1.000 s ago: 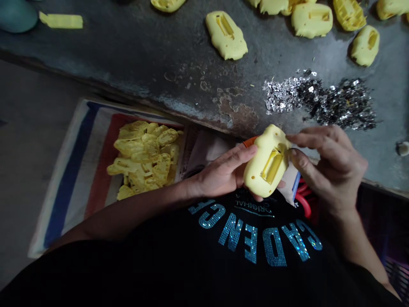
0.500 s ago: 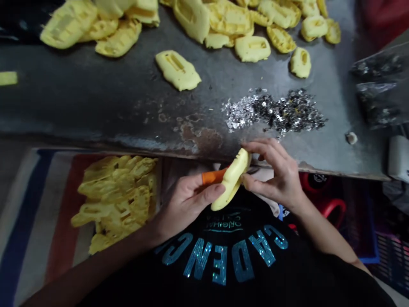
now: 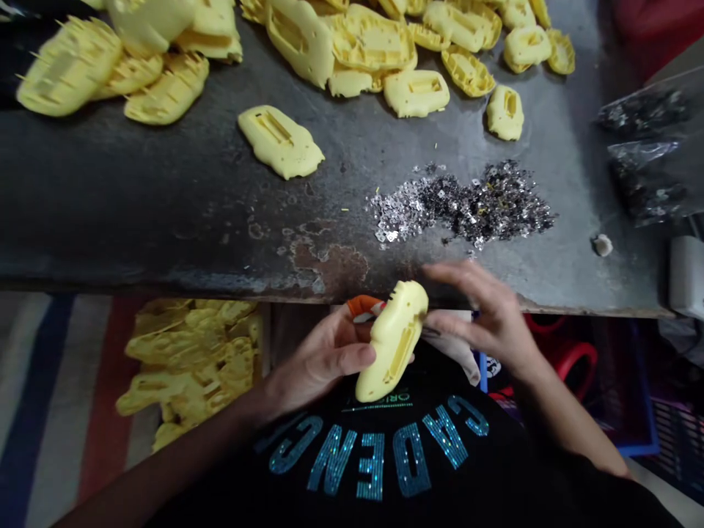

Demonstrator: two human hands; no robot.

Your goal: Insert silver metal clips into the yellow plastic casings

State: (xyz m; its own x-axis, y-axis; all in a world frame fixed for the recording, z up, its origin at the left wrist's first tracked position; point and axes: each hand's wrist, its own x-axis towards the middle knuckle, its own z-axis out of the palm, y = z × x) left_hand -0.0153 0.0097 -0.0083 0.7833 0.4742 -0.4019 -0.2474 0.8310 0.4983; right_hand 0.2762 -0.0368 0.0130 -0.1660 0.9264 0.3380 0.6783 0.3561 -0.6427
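Note:
My left hand (image 3: 327,363) holds a yellow plastic shell (image 3: 388,334) just in front of the table edge, thumb on its near side. The shell is tilted, with its long slotted recess facing up. An orange cover (image 3: 361,304) shows on one finger of that hand. My right hand (image 3: 487,312) is at the shell's upper right side, index finger and thumb apart, thumb tip close to the shell. Whether it touches is blurred. Beyond the hands lies a pile of small shiny metal pieces (image 3: 467,205) on the table.
Many yellow shells (image 3: 374,40) lie along the back of the grey metal table (image 3: 181,191). One shell (image 3: 280,141) sits nearer. Clear bags (image 3: 649,176) of dark parts are at right. More yellow shells (image 3: 192,359) fill a container below left. A blue crate (image 3: 641,433) stands below right.
The shell has turned so its slotted face shows, and my left hand has lowered with it. My right hand's fingers have spread away from the shell. The camera view has shifted slightly.

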